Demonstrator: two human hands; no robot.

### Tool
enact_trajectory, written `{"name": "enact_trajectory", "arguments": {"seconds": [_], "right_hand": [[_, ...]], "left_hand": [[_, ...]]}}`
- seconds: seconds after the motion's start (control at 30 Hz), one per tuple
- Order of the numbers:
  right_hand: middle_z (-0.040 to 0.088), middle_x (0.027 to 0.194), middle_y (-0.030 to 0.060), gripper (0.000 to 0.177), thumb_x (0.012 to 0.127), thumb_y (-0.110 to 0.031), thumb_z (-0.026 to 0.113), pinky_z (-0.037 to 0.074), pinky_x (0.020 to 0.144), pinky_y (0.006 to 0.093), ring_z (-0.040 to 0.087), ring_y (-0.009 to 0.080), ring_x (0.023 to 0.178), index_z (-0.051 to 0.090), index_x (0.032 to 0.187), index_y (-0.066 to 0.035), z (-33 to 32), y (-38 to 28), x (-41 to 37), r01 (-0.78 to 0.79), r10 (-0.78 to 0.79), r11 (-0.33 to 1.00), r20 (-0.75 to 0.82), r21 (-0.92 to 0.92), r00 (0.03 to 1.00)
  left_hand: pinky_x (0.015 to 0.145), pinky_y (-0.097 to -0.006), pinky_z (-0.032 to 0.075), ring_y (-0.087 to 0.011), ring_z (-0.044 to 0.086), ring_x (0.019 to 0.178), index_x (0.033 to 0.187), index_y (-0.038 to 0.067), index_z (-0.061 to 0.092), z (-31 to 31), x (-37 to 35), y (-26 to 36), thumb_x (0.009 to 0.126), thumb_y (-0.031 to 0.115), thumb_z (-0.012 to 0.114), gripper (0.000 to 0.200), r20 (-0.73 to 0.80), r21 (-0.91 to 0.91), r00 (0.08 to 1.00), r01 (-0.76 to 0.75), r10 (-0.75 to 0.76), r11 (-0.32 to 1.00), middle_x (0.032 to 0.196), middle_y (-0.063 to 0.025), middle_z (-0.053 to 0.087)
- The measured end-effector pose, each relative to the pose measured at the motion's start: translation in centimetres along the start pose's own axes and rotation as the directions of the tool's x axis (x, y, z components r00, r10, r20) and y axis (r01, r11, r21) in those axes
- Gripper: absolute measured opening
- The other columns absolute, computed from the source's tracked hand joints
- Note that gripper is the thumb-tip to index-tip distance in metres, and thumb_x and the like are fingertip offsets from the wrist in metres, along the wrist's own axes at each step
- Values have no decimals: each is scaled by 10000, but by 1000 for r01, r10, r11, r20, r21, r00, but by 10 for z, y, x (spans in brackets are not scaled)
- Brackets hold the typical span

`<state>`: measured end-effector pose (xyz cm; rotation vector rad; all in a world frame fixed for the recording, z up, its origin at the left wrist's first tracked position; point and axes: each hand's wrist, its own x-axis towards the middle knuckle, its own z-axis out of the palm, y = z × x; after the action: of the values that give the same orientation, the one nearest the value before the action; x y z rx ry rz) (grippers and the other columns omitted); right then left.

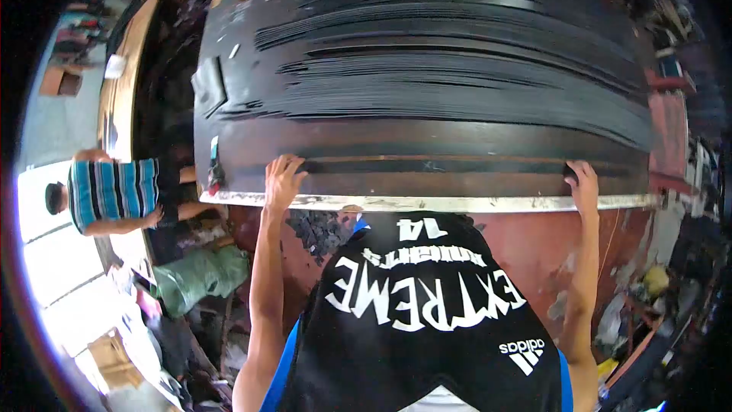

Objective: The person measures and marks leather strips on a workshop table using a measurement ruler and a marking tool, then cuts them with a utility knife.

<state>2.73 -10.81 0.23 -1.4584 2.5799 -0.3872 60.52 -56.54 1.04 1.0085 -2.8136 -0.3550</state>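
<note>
Left of the left grip (284,179), a small tool (214,166) lies at the corner of the worktop (457,203). Further left, well apart, is a person in a striped shirt (114,194). Below and left of that grip lies a green sack (200,273). The clutter right of the right grip (583,183) is too blurred to identify.

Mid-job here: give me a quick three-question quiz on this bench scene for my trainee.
1. True or false: the left hand and the right hand both touch the front dark strip.
2. The stacked black sheets lie: A) beyond the hands, B) on the floor, C) on a shelf.
3. Which hand is nearer the person in the striped shirt?
Key: 1 true; 2 A; 3 left hand.
</note>
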Motion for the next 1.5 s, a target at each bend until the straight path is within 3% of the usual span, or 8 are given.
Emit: {"name": "enact_trajectory", "arguments": {"seconds": [0.43,0.57,0.7,0.83,0.93,1.1,1.33,1.5], "right_hand": [[607,1114,152,323,832,-101,721,442,939,461,557,383,1091,550,1098,-36,-8,19,13,15,-7,999,171,-45,985],[660,1168,170,411,856,-268,741,472,938,465,595,395,1091,618,1199,-77,-43,13,14,-75,96,993,261,-89,960],[677,1127,144,429,878,-418,683,445,958,466,600,347,1082,684,1109,-57,-73,66,17,-28,44,994,160,-104,986],[682,1051,122,294,911,-376,633,407,960,467,579,336,1087,722,1005,-112,-123,68,56,-81,102,985,137,-149,985],[684,1027,111,231,906,-335,634,414,938,462,584,330,1077,742,977,-145,-122,94,77,-99,95,962,-27,-255,995],[704,970,95,166,876,-280,665,408,919,466,610,302,1041,753,961,-168,-96,154,112,-128,125,963,-30,-236,992],[685,981,114,191,826,-282,742,422,943,472,599,329,1060,686,918,-124,-70,210,132,-346,348,937,43,-45,936],[645,1168,210,241,796,-301,777,413,1012,512,549,398,1202,686,928,-122,-67,224,131,-364,363,930,33,59,931]], "left_hand": [[969,-441,395,-305,568,1090,1064,105,644,-5,-1,-6,797,240,767,323,56,-71,998,43,-39,997,1052,-69,618],[1054,-442,379,-304,587,1168,1180,117,674,1,-13,-32,872,340,705,382,232,-15,944,244,-234,970,1206,-112,666],[955,-441,444,-340,616,1045,1011,70,733,-30,2,-26,831,204,701,227,296,-145,903,363,-310,920,1046,-139,706],[847,-433,454,-326,616,908,941,42,702,-31,19,-59,801,203,743,217,229,-108,920,348,-318,931,931,-146,698],[774,-406,467,-304,597,772,905,5,651,-62,70,-22,799,168,730,210,259,-250,937,299,-234,921,794,-160,653],[759,-390,467,-290,597,751,915,-3,674,-61,129,13,777,167,745,230,143,-173,975,194,-170,966,802,-165,664],[633,-306,398,-137,457,662,862,-19,648,-39,176,32,823,155,716,191,250,-236,963,166,-106,957,694,-39,518],[780,-367,491,-254,626,778,937,-35,691,-33,188,30,782,151,749,250,340,-195,913,301,-224,933,828,-145,686]]}}
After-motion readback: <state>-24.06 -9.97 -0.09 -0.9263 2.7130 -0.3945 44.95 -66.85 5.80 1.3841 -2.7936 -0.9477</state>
